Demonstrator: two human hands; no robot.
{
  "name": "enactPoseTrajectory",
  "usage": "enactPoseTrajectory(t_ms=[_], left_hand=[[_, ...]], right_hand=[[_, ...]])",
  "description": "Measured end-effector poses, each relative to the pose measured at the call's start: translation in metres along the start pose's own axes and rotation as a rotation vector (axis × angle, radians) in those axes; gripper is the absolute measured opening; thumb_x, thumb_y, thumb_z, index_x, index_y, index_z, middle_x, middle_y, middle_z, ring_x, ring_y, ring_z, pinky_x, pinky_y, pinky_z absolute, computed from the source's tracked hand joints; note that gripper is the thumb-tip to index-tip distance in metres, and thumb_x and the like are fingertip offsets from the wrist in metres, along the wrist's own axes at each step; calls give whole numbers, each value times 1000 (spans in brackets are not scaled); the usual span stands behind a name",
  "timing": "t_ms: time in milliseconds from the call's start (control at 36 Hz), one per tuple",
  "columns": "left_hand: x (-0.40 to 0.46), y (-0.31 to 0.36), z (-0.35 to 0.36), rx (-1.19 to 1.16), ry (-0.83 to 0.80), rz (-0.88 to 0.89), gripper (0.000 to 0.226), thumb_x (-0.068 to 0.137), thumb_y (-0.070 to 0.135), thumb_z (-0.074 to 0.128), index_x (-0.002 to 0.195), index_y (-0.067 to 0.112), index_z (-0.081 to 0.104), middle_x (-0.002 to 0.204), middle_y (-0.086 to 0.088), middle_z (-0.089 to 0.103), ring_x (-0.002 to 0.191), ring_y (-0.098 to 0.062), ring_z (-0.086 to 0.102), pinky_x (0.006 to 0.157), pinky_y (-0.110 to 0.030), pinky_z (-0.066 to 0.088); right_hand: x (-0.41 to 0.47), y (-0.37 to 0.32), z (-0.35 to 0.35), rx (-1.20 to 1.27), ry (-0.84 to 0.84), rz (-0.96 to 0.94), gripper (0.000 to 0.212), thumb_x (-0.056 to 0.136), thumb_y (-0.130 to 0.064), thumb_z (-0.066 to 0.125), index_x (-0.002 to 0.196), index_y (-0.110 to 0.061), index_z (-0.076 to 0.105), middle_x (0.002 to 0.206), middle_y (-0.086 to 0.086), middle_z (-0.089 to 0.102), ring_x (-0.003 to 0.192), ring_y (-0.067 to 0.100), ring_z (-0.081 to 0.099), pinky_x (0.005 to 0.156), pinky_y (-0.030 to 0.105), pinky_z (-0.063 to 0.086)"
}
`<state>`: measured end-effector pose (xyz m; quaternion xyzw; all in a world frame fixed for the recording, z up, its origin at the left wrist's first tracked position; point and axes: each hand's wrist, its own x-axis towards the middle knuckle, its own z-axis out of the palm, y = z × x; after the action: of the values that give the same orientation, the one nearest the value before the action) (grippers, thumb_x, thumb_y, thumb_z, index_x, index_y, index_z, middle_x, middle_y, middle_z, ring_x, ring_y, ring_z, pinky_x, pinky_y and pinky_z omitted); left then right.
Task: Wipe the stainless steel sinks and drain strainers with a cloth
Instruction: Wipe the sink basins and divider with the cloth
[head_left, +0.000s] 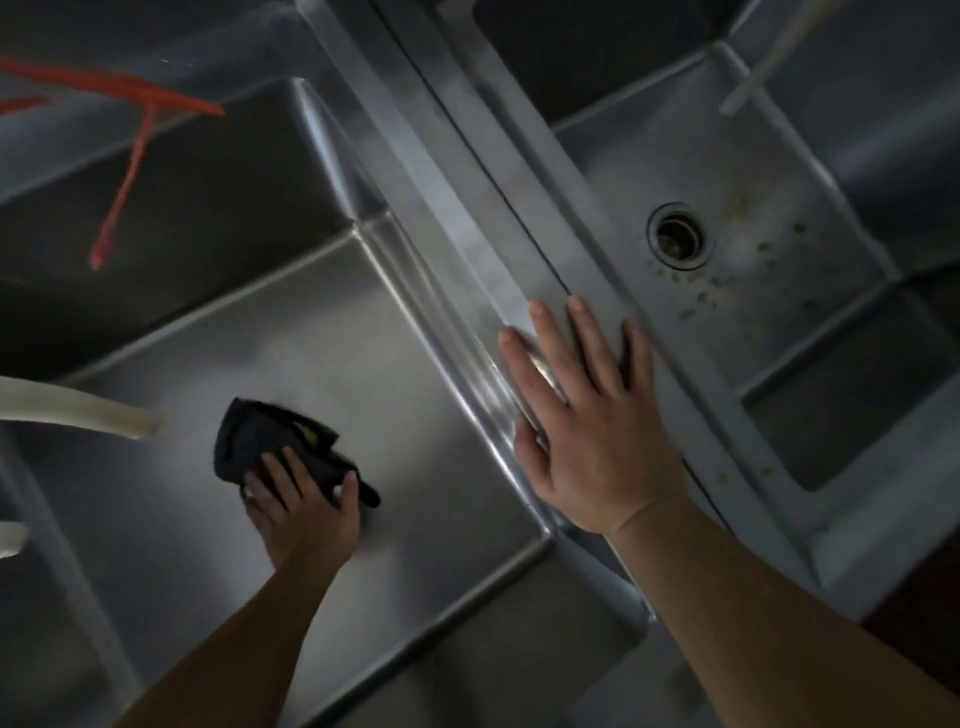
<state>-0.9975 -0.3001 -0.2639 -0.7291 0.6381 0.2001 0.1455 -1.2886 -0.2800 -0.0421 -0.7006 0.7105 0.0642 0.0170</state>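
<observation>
Steel sink (415, 332) floor, left hand (304, 499) pinching dark cloth (275, 441) — right hand (582, 415) spread flat on divider (498, 218)

White hose (83, 410) overhangs the left sink (363, 332) floor; beyond it lies open.

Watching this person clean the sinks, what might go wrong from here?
Three things, judging from this view:
1. The right hand lies flat on the shiny divider rim between the basins; if it bears weight and the steel is wet, it might slip.
2. The left hand holds the dark cloth bunched, so each pass may cover little of the left basin floor.
3. Food specks lie around the right basin's drain strainer; wiping could push them into it.
</observation>
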Motion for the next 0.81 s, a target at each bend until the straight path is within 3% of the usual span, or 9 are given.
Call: enactPoseTrajectory(t_ms=[167,278,333,444,528,639,694,750,806], left_hand=[[-3,-17,-13,17,-21,76,88,92,71,25,158,14,13,165,-12,6,150,-37,3,118,-56,5],[3,-27,-37,-226,176,64,54,98,44,49,145,17,47,154,-17,35,138,-44,32,112,-61,23],[16,-35,-51,-314,243,20,58,91,30,63,145,16,45,150,-22,37,131,-48,37,108,-60,29],[43,-44,-72,-335,151,-169,83,83,28,74,151,18,28,150,-22,35,135,-46,31,108,-60,29],[57,-46,-84,-238,59,-220,85,79,36,77,149,19,31,145,-20,41,132,-44,34,107,-55,28],[73,-43,-105,-150,-93,-264,58,79,33,73,131,16,55,132,-19,45,124,-40,39,105,-47,32],[74,-44,-112,-218,-105,-276,50,81,26,71,128,13,57,132,-20,44,122,-40,42,105,-46,37],[65,-47,-117,-369,-98,-178,41,81,17,70,120,10,58,122,-19,54,113,-38,53,92,-42,47],[44,-51,-124,-500,-71,-62,27,78,10,66,103,10,57,98,-13,62,93,-34,60,72,-35,47]], right_hand=[[0,-1,1,-19,-3,-7,67,96,-42,40,157,-20,21,166,11,10,153,37,7,115,67,13],[0,-2,-1,-43,-1,-7,67,96,-43,38,157,-19,23,166,12,13,152,38,11,115,67,14],[-1,-2,-2,-45,3,-7,67,96,-43,39,157,-19,24,165,12,15,152,38,11,114,67,16],[-2,-3,-4,-39,2,1,66,95,-42,42,156,-19,27,164,12,18,151,38,14,114,66,19],[-3,-3,-5,-36,-3,8,66,95,-43,40,155,-20,29,164,11,19,151,36,15,114,66,19],[-4,-4,-6,-30,-16,12,65,95,-46,37,155,-22,28,165,9,18,151,34,15,115,64,19],[-5,-3,-6,-35,-11,21,66,95,-48,33,155,-24,25,165,7,16,152,32,13,116,63,19],[-6,-4,-5,-56,-6,33,65,97,-48,32,157,-26,20,166,5,12,153,31,11,117,62,18],[-10,-12,-4,-59,-16,88,65,100,-44,34,158,-27,13,167,4,7,153,31,8,118,61,15]])
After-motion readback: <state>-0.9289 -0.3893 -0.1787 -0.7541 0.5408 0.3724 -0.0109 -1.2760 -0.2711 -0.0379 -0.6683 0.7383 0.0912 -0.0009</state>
